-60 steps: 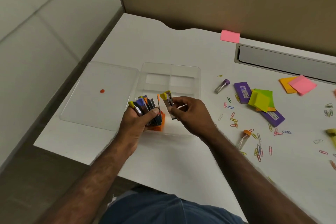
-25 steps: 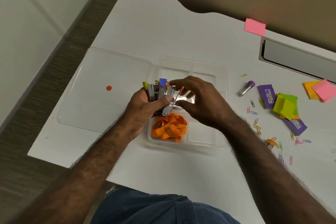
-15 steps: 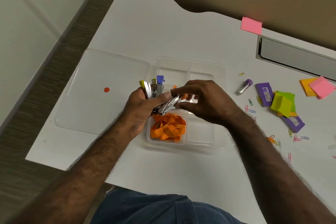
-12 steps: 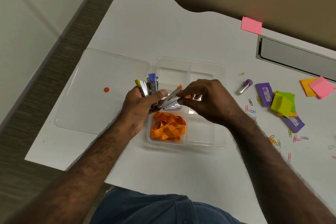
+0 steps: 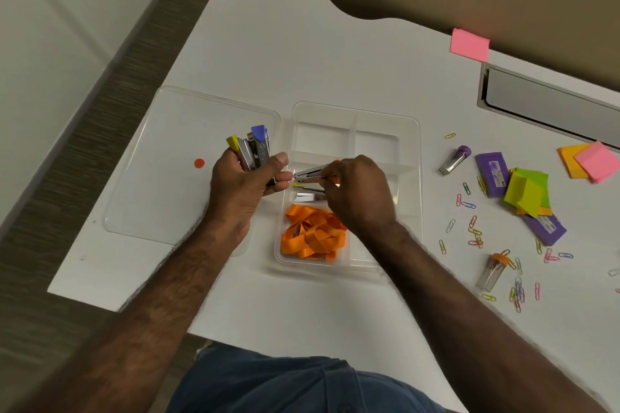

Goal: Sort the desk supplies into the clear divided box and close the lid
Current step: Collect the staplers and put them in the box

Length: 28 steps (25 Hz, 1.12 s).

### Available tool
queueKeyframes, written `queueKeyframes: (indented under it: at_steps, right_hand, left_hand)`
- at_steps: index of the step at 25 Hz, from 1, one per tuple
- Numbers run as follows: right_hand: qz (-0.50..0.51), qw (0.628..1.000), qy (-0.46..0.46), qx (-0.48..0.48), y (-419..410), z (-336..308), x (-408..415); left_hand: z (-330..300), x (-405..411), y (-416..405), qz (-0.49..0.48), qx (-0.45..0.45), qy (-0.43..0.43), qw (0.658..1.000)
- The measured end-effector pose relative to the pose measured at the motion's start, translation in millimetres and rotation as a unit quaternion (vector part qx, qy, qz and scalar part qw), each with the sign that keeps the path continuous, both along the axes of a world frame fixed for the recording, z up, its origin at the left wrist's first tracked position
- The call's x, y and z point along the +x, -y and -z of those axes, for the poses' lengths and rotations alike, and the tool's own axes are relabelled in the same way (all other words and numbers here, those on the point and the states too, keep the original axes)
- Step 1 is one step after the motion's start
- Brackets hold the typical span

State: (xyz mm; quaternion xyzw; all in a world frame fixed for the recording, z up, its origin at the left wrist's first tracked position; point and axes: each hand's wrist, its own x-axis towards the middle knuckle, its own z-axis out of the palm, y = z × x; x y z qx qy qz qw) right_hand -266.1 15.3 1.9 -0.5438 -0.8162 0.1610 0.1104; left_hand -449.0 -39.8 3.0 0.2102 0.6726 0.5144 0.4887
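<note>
The clear divided box (image 5: pixel 411 131) stands open in the middle of the white desk, its lid (image 5: pixel 167 178) flat to its left. Orange rubber bands (image 5: pixel 313 235) fill the near-left compartment. My left hand (image 5: pixel 245 184) grips a bundle of small staplers (image 5: pixel 255 151) with yellow and purple ends, just left of the box. My right hand (image 5: pixel 359 194) pinches one orange-ended stapler (image 5: pixel 310 173) over the middle-left compartment. Another metal stapler (image 5: pixel 307 197) lies in that compartment below it.
Loose coloured paper clips (image 5: pixel 474 231) lie scattered right of the box, with two small vials (image 5: pixel 454 159) (image 5: pixel 493 270), purple staple boxes (image 5: pixel 491 171), and green, orange and pink sticky notes (image 5: pixel 528 189). A grey cable tray (image 5: pixel 550 104) is set into the desk's far right. The desk edge is near.
My right hand drew one stapler out of the bundle and carried it right and down over the middle-left compartment. My left hand shifted slightly left with the other staplers.
</note>
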Motion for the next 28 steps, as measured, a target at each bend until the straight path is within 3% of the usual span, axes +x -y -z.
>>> queueKeyframes:
  at_steps: [6, 12, 16, 20, 24, 28]
  right_hand:
    - [-0.001, 0.997, 0.068, 0.029, 2.4, 21.0, -5.6]
    - [-0.014, 0.996, 0.071, 0.042, 2.6, 21.1, -5.9]
    - [0.004, 0.998, 0.059, -0.004, 3.4, 13.8, -3.0]
    - [0.052, 0.994, -0.070, -0.061, 0.1, -9.2, 1.4]
    - [0.030, 0.949, -0.240, -0.204, 2.6, -38.4, 5.4]
    - [0.031, 0.932, -0.284, -0.223, 4.9, -47.9, 5.4]
  left_hand:
    - [-5.5, 1.2, 4.6, 0.013, 0.004, 0.008, 1.000]
    - [-11.3, 6.7, 4.7, 0.039, 0.033, 0.058, 0.997]
    - [-15.0, 10.3, 2.1, 0.056, 0.042, 0.084, 0.994]
    - [-17.2, 14.0, 1.6, 0.054, 0.049, 0.094, 0.993]
    - [-17.1, 21.7, 1.7, 0.057, 0.055, 0.087, 0.993]
    - [-16.1, 34.0, 1.3, 0.061, 0.060, 0.172, 0.981]
